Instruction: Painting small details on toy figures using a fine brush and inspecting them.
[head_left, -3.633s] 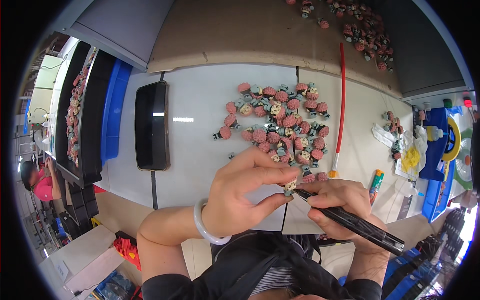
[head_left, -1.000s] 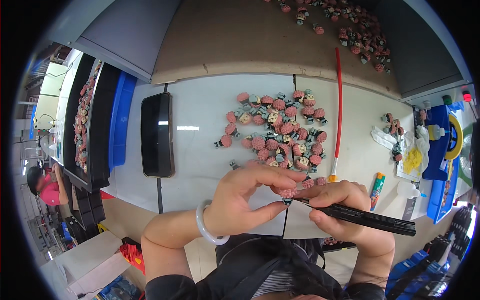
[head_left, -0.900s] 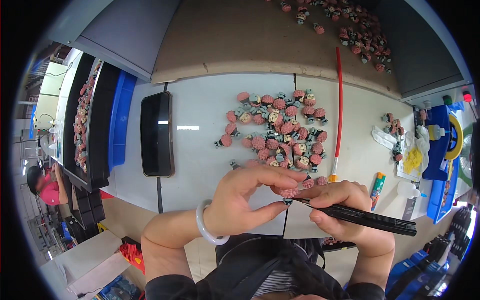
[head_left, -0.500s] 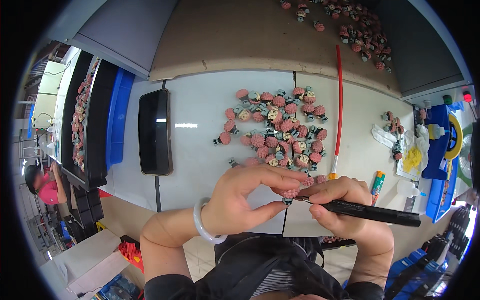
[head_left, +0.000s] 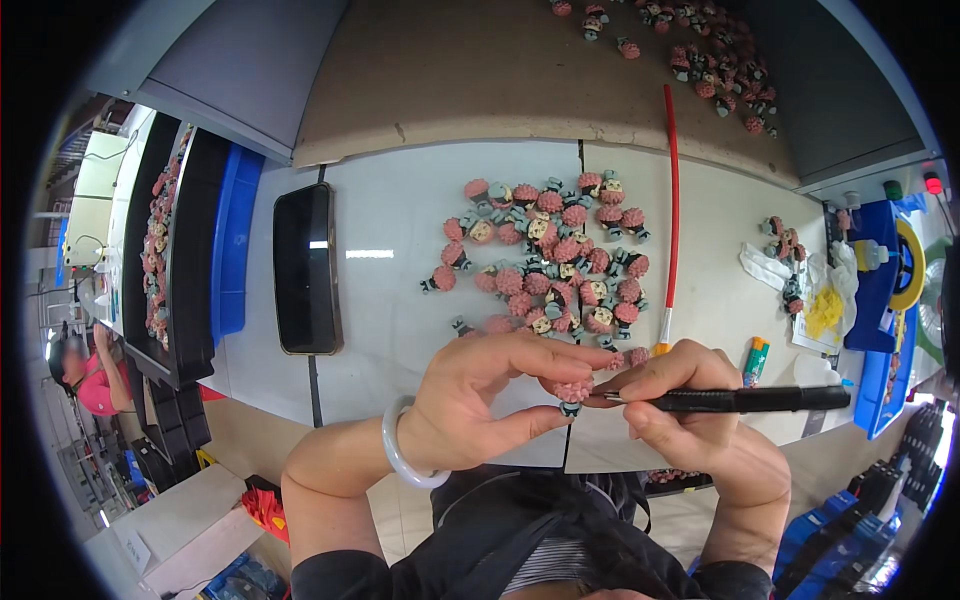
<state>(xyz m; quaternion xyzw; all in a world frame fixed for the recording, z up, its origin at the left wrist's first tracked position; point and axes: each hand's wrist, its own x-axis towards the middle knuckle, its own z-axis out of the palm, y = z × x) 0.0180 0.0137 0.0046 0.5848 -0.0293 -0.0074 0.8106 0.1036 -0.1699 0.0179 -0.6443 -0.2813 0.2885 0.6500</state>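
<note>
Between the thumb and fingers of my left hand [head_left: 485, 395] is a small figurine [head_left: 573, 391] with a pink, bumpy head and a grey-and-black body. My right hand [head_left: 690, 405] grips a black pen-shaped tool [head_left: 745, 400]. Its narrow metal tip points left at the figurine; I cannot tell whether it touches. Just beyond my hands lies a loose cluster of similar figurines [head_left: 566, 250], some face up, some showing only their pink heads. My left fingertips partly cover the nearest ones.
A black phone [head_left: 307, 268] lies at the left, beside a blue tray [head_left: 237, 240]. Right of the cluster is a red-handled brush [head_left: 672, 200]. Farther right are a green lighter [head_left: 756, 362] and yellow material [head_left: 826, 315]. More figurines [head_left: 722, 65] rest on the brown shelf [head_left: 450, 80].
The black tool has swung closer to level, its back end rising. My right hand has shifted slightly with it. The figurine stays in my left hand, a little lower and more upright.
</note>
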